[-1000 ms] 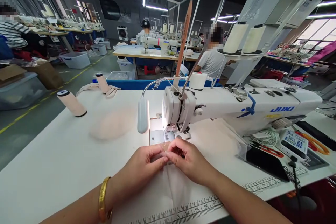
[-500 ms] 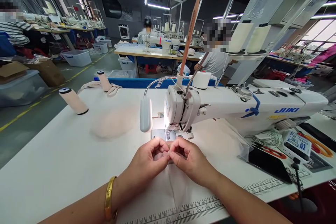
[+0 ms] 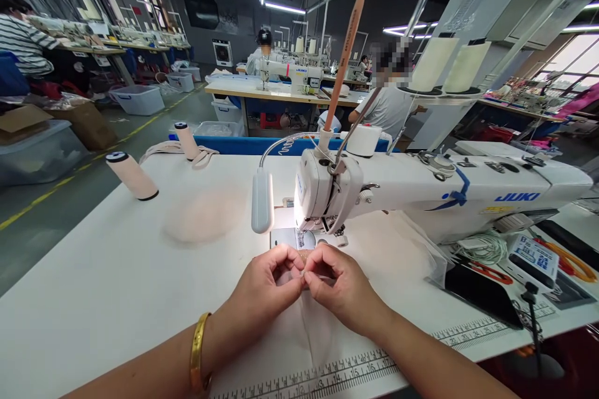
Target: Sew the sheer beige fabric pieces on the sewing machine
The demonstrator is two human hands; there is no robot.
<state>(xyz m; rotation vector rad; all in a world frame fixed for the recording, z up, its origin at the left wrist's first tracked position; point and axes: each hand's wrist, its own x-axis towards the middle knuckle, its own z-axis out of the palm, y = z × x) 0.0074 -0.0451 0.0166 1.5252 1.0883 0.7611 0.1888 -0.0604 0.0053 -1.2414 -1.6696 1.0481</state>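
- A small tan fabric piece (image 3: 303, 256) sits between my fingertips at the middle of the white table (image 3: 93, 287), just in front of the needle plate (image 3: 286, 239).
- My left hand (image 3: 266, 290) pinches it with thumb and forefinger; my right hand (image 3: 340, 287) pinches it the same way, and the two hands' fingertips touch.
- One sheer white fabric (image 3: 309, 330) lies under my hands, running toward 6 o'clock.
- One white sewing machine (image 3: 421, 190) stands at 12 to 2 o'clock, with one lamp (image 3: 262, 201) at its head.
- Two thread cones lie toward 10 o'clock: the near cone (image 3: 131, 176) and the far cone (image 3: 187, 141).
- Two big spools (image 3: 449, 65) stand at 1 o'clock.
- One gold bangle (image 3: 199, 355) circles my left wrist.
- One ruler strip (image 3: 327, 377) edges the table at 6 o'clock.
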